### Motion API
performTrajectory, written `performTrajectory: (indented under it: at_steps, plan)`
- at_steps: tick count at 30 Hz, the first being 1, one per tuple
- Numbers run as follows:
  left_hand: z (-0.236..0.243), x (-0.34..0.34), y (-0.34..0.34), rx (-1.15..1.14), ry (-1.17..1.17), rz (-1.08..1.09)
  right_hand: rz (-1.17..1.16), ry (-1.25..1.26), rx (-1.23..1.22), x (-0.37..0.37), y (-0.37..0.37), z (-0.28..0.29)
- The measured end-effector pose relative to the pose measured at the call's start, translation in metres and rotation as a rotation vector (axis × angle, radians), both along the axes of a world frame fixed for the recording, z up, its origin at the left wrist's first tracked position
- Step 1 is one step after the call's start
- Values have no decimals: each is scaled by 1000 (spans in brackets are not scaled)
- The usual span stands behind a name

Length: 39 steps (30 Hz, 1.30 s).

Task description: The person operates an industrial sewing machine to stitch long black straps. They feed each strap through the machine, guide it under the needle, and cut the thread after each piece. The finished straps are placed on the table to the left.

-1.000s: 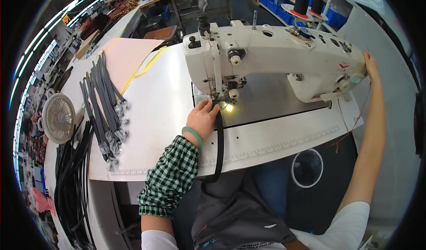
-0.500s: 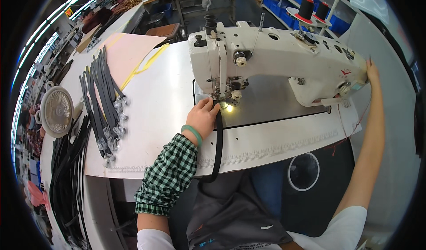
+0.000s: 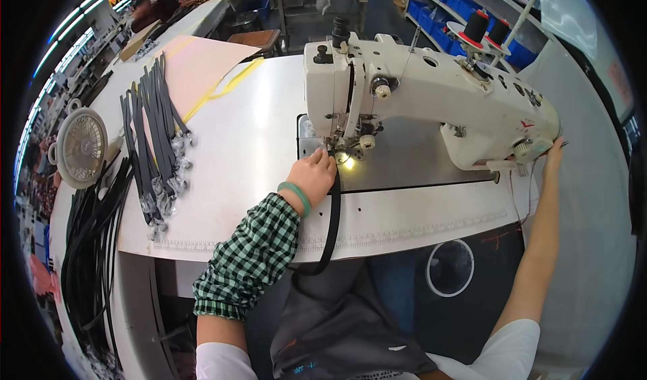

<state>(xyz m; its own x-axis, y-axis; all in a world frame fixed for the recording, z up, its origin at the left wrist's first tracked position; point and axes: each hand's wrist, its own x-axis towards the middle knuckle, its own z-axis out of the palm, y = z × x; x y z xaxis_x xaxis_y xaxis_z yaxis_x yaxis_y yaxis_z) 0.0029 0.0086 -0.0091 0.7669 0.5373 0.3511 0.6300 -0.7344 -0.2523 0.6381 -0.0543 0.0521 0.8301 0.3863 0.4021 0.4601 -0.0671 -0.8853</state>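
A white sewing machine [image 3: 411, 83] stands across the table, its small lamp lit beside the needle. My left hand [image 3: 313, 176] is closed on a black strap [image 3: 333, 222] close by the presser foot, thumb and fingers pinching it. From there the strap hangs over the table's front edge toward my lap. At the machine's far right end my right hand [image 3: 554, 155] is curled on the handwheel, which the machine's body mostly hides. Those fingertips show only in part.
Grey straps [image 3: 155, 120] with plastic-wrapped ends lie left on the white table [image 3: 229, 144]. Long black straps [image 3: 94, 238] hang beyond its left edge, near a round strainer-like basket [image 3: 82, 147]. Thread cones [image 3: 477, 26] stand behind the machine; blue bins [image 3: 431, 16] fill shelves farther back.
My right hand has moved down along the machine's right end. My left hand stays at the presser foot with the strap. The whole view has shifted slightly.
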Motion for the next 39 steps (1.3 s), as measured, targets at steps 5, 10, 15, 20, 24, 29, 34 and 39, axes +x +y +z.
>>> performTrajectory:
  at_steps: [5,10,15,20,24,29,34,39]
  plan:
    - [5,-2,0,-33,-25,6,-111,-613,-477,1,18,73]
    - [10,3,-5,-151,-138,59,-112,-403,-457,25,8,67]
    - [13,-5,-5,-207,-158,83,-36,-18,87,-22,-2,-21]
    - [8,-5,-2,-146,-243,-101,-183,-131,91,-32,-19,-28]
    - [9,-22,-9,-163,-237,-225,-257,-364,220,-154,-17,4]
    - [9,-18,-9,-123,-261,-264,426,-298,218,-271,-36,-3]
    - [10,-17,-8,-129,-275,-252,1134,-928,103,-377,-31,-11]
    - [11,-17,-9,-137,-289,-241,1524,-1060,113,-448,-19,-22]
